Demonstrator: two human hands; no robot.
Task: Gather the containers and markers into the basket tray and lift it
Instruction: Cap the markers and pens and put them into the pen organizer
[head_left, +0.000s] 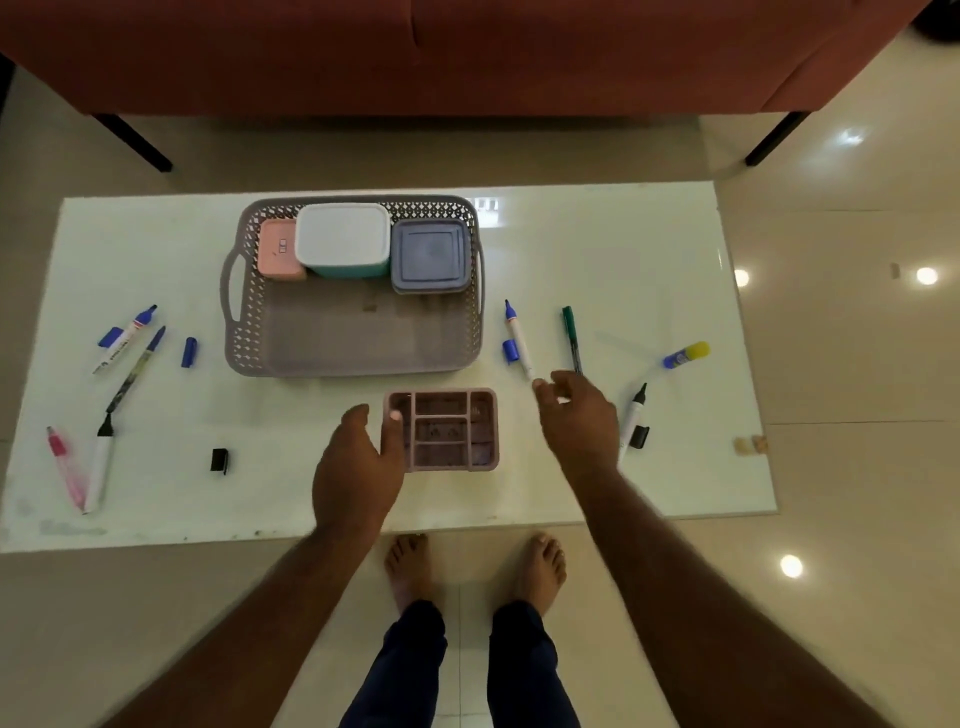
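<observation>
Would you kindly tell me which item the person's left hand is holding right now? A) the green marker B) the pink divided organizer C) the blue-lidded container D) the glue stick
B: the left hand grips the left edge of the pink divided organizer, thumb on its rim, in front of the basket tray.

Both bare arms reach forward over the tabletop, hands apart.

The left hand is curled, thumb tip pressed on the rim of the pink divided organiser, fingers seemingly wrapping its left wall, though they are hidden. The right hand hovers palm down, fingers loosely bent and blurred, holding nothing. Bare feet stand below, legs in dark trousers.
</observation>
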